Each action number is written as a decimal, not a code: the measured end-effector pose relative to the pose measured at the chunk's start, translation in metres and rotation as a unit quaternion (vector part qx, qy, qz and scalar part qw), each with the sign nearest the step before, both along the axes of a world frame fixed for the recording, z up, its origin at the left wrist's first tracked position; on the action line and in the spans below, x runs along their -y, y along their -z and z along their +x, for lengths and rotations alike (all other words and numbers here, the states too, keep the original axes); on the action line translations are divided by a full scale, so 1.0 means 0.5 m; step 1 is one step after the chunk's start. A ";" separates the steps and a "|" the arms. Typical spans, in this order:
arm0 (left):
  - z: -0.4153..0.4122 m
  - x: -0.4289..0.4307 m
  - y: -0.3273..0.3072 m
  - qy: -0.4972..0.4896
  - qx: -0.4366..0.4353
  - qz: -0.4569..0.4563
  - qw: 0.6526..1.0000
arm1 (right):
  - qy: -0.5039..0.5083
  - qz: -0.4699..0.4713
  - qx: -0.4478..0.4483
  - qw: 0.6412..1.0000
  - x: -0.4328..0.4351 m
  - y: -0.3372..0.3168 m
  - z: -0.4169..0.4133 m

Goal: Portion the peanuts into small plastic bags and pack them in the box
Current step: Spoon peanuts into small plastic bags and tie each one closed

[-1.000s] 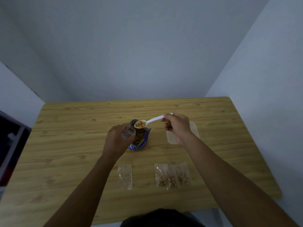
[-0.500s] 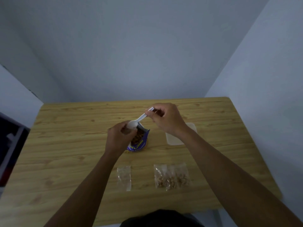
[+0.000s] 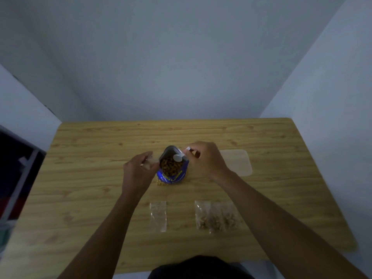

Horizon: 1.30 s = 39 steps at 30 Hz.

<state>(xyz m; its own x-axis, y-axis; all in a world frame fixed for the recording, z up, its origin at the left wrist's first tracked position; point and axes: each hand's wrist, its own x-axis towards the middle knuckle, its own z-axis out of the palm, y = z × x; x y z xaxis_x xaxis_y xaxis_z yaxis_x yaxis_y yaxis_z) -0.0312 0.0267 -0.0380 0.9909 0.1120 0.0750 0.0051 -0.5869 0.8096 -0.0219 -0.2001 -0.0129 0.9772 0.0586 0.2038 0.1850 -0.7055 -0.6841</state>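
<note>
Wrapping the blue peanut pouch (image 3: 171, 171), yellow lettering (image 3: 173, 178) is illegible.

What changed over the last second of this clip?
The right hand tipped the loaded spoon into the small bag held by the left hand, then lowered it back into the peanut packet. The left hand kept its grip. The filled bags, empty bag and box stayed put.

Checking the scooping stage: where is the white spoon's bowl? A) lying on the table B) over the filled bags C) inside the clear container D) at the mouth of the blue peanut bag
D: the right hand holds the spoon with its bowl at the peanut bag's open top, over the peanuts.
</note>
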 end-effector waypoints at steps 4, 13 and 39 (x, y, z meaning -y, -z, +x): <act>-0.010 0.003 0.014 0.013 0.003 0.007 1.000 | -0.067 -0.162 0.070 0.982 -0.021 0.050 -0.022; -0.015 0.002 0.019 0.022 0.007 -0.001 1.000 | 0.059 -0.001 -0.025 0.998 -0.030 0.043 0.003; -0.029 0.006 0.007 0.025 0.005 -0.007 1.000 | 0.159 0.139 -0.179 0.961 -0.034 0.061 -0.029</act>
